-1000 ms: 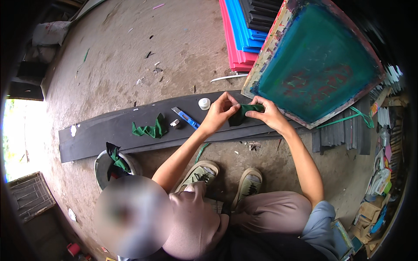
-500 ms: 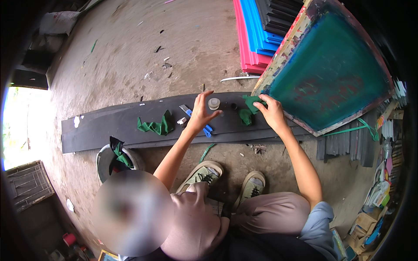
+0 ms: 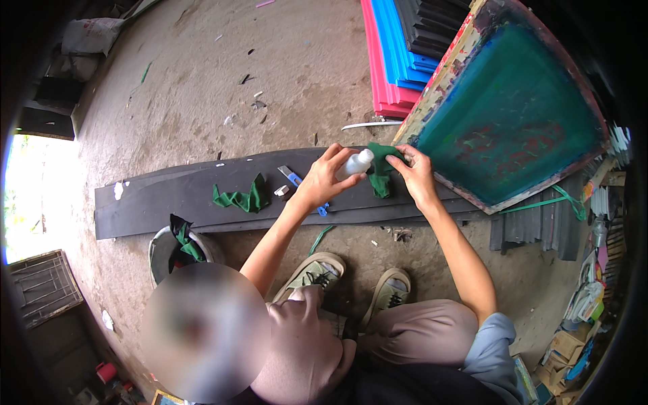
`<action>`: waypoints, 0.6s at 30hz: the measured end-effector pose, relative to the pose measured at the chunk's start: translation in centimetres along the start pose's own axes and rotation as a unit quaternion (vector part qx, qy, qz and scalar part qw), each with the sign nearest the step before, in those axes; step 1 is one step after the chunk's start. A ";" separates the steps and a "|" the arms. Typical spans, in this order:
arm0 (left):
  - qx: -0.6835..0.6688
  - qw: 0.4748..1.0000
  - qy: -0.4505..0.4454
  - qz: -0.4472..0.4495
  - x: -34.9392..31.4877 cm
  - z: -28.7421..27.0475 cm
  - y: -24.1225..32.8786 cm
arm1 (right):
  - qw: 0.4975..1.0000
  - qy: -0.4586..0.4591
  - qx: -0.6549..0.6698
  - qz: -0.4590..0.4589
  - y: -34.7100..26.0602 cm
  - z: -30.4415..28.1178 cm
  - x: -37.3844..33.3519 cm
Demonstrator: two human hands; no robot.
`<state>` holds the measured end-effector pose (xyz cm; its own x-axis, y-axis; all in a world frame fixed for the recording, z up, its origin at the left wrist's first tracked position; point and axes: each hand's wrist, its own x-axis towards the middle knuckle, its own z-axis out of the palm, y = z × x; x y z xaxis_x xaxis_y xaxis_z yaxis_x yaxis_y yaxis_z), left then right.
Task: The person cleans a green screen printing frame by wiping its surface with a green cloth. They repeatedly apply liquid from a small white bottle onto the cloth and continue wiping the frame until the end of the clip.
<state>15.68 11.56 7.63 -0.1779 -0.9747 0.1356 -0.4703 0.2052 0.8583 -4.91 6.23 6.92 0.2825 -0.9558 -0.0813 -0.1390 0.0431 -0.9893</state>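
Standing off the near edge of the black sheet (image 3: 162, 185), towards its left end: grey bucket (image 3: 212, 248), with green-and-black scrap (image 3: 189, 244) at the rim. Lying midway between the sheet's far and near edges: crumpled green strip (image 3: 241, 198). Next: small pale block (image 3: 281, 191); blue cutter (image 3: 291, 176), blade towards the far edge, partly hidden by the left hand (image 3: 329, 174). Grasped in the curled fingers of that hand, over the sheet near its far edge: white bottle (image 3: 352, 166), tilted, tip rightward. Pinched between thumb and fingertips of the right hand (image 3: 417, 174): green cloth (image 3: 381, 182). Leaning at the sheet's right end: teal-meshed frame (image 3: 520, 101). Possible faults: dripping onto the sheet, from too much tilt; dropping of the cloth, from a slack pinch. Relative to fingers: cloth left of the right fingertips, lower part hanging free of them, just beside the bottle tip; contact undeterminable.
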 end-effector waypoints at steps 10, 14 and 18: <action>0.194 0.980 0.033 0.008 0.6 -0.1 3.6 | 0.988 0.020 0.104 0.114 -0.3 0.4 -1.2; 0.230 0.972 0.050 0.022 0.5 0.0 3.7 | 0.989 -0.001 0.102 0.104 -0.7 0.9 -1.3; 0.248 0.966 0.056 0.051 0.5 0.1 3.5 | 0.986 0.020 0.108 0.123 -1.2 1.3 -1.7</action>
<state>13.87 11.76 10.67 -0.1630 -0.9448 0.2841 -0.8166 0.2908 0.4985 -4.00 8.17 8.07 0.2264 -0.9192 -0.3222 0.0075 0.3325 -0.9431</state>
